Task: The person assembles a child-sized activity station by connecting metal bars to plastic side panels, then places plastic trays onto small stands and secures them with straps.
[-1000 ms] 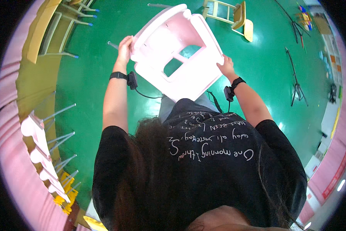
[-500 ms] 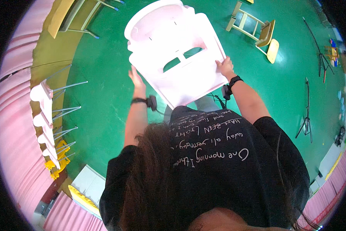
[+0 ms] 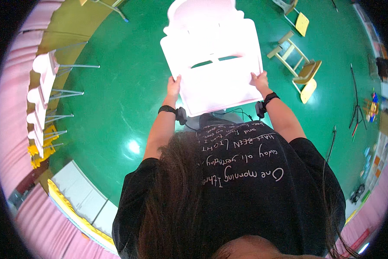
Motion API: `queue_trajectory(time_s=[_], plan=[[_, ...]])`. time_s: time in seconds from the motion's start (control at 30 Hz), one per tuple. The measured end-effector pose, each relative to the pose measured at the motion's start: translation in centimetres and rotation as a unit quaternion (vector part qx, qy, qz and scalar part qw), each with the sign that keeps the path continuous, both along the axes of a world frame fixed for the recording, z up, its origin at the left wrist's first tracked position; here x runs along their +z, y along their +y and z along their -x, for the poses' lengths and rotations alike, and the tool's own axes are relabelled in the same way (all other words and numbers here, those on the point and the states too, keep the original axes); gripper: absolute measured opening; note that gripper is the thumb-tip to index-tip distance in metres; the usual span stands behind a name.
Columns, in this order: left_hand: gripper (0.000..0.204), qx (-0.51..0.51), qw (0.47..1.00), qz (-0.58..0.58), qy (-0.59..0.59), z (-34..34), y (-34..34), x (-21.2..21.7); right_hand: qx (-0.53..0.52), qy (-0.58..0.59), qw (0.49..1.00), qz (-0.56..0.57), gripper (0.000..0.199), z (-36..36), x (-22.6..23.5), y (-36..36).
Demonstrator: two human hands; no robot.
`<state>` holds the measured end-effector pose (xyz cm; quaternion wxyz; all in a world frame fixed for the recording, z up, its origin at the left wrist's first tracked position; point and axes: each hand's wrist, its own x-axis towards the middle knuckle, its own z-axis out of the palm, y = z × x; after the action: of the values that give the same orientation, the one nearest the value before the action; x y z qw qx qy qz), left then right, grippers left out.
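Head view, looking straight down: we carry a pale pink plastic chair (image 3: pixel 213 56) out in front of our chest, above the green floor (image 3: pixel 116 108), its flat seat panel nearest us and its back pointing away. Our left hand (image 3: pixel 173 86) grips the panel's left edge and our right hand (image 3: pixel 261 80) its right edge, fingers of both curled tight round the rim, thumbs on top; black bands with small units sit on both wrists. We judge this the carrying step, chair lifted and not set down anywhere. Whatever move follows, it calls for both grips kept level, since the chair is wide and hides the floor just ahead of us. Outward from it: two small yellow wooden chairs (image 3: pixel 299 69) lie on the floor to the right, well apart; a row of white chairs with metal legs (image 3: pixel 41 99) lines the pink curtain at left; a dark stand (image 3: pixel 357 108) is farther right.
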<state>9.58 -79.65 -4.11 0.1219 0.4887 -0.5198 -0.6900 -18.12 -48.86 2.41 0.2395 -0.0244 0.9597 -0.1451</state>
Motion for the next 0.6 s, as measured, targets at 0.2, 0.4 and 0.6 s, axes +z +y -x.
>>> queue_trajectory(time_s=[0.2,0.4,0.6], plan=[[0.053,-0.169,0.980,0.071,-0.075,3.6,0.4,-1.3,0.019,0.032,0.999,-0.015,0.074,9.6,-2.7,-1.7],[0.054,-0.220,0.963,0.068,-0.140,7.7,1.4,-6.3,0.135,0.055,0.985,-0.089,0.051,10.4,-9.2,0.3],[0.062,-0.188,0.968,-0.110,-0.123,8.2,0.8,-6.2,0.014,0.022,0.999,-0.023,0.033,10.4,-5.6,-3.4]])
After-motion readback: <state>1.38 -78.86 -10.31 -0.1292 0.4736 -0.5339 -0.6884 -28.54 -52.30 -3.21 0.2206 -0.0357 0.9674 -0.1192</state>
